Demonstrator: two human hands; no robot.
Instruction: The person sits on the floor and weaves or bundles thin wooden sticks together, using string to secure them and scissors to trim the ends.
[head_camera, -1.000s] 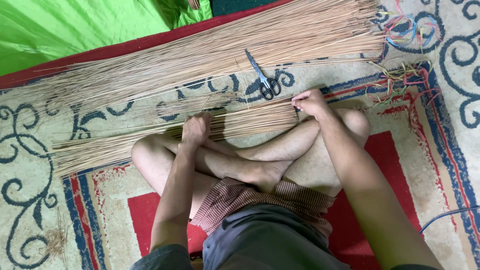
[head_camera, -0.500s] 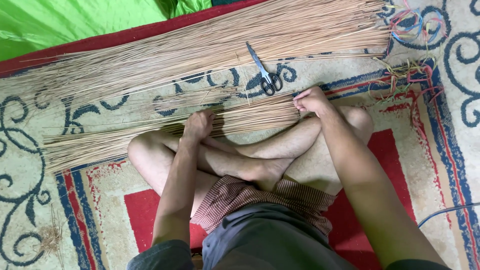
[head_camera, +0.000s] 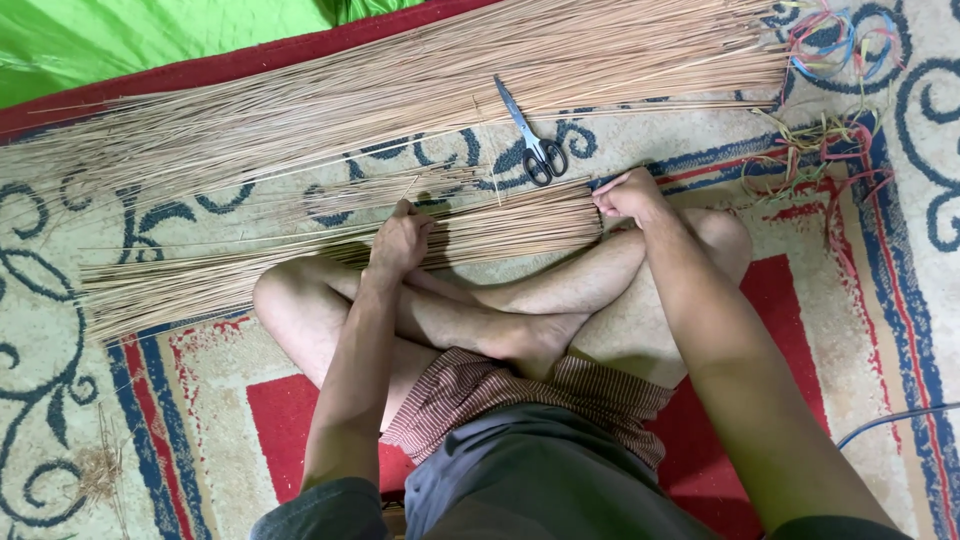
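A flat bundle of thin tan sticks lies across the carpet in front of my crossed legs. My left hand presses down on the middle of this bundle, fingers curled over the sticks. My right hand is closed on the bundle's right end, where the stick tips are gathered. A much larger heap of the same sticks lies farther away, running from left to right. Black-handled scissors rest on the carpet between the heap and the bundle, just beyond my right hand.
A patterned carpet with blue scrolls and red panels covers the floor. Loose coloured strings lie tangled at the right. Green cloth fills the top left. A thin cable crosses the lower right. A few stray sticks lie between the piles.
Both hands stay on the bundle; the left hand has shifted only slightly along it. The view has drifted a little.
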